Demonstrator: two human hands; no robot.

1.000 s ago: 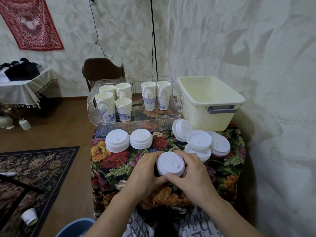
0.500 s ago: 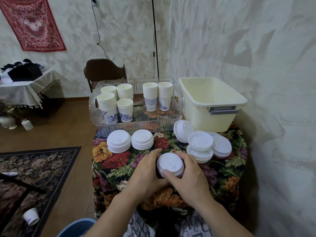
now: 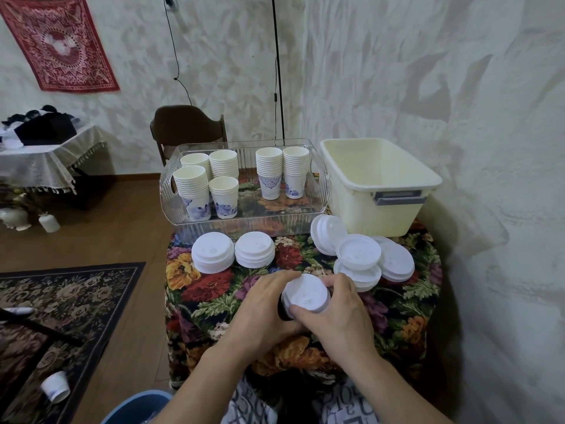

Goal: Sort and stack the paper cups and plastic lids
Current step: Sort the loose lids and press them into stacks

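Left hand (image 3: 265, 304) and right hand (image 3: 334, 312) side by side, fingers curled inward.

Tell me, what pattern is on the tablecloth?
Colourful flowers on black tablecloth, seen in the head view.

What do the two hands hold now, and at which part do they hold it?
Both hands hold one small stack of white lids by its rim: the left hand grips the left side, the right hand the right side, thumb on the near edge.
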